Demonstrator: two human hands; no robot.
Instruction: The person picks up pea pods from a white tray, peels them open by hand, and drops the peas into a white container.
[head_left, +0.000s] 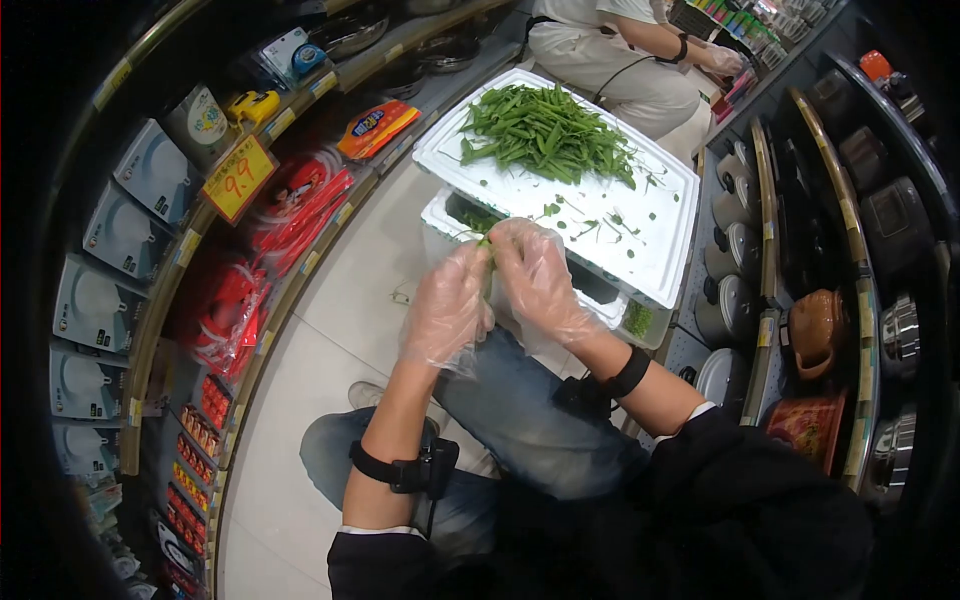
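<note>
My left hand (450,305) and my right hand (540,285), both in clear plastic gloves, meet in front of a white foam lid (640,235). Their fingertips are pinched together on a green pea pod (487,244), mostly covered by the fingers. A heap of green pea pods (545,130) lies on the far half of the lid. Small leaf and stem scraps (610,225) are scattered nearer to me. Under the lid stands a white foam box (440,215), partly open toward me, its contents mostly hidden.
Shelves with boxed goods (120,230) and red packages (300,195) line the left. Pots (735,250) fill shelves on the right. Beyond the lid, another person (620,75) in light clothing sits with a gloved hand out. Greens show in a container (640,320) beside the box.
</note>
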